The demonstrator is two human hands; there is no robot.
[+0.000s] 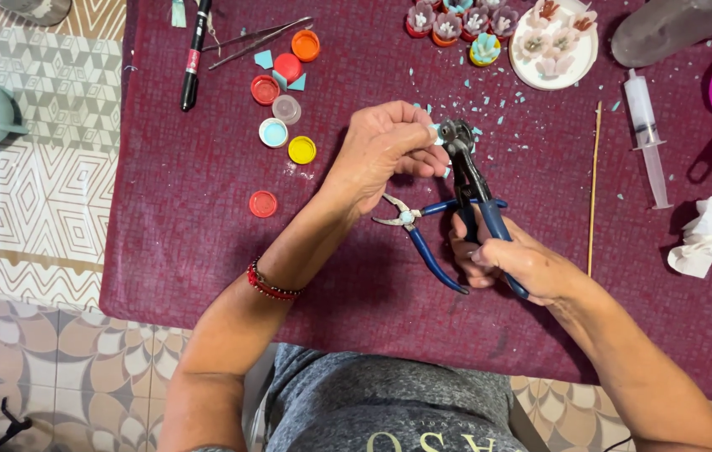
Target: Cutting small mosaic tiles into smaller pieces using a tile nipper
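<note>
From the head view I see my right hand (pixel 513 261) wrapped tight around the blue handles of the nippers (pixel 466 172), their head raised over the maroon cloth (pixel 205 167). My left hand (pixel 385 151) pinches a small pale chip (pixel 437 134) against the nipper head. Pliers (pixel 417 228) lie just below, bottle caps (pixel 285 109) to the left.

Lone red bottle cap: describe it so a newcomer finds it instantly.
On the maroon tablecloth, look left of the left hand, below the cluster of coloured plastic bottle caps. The small round red plastic cap lies there alone, apart from the cluster, the lowest cap on the cloth.
</note>
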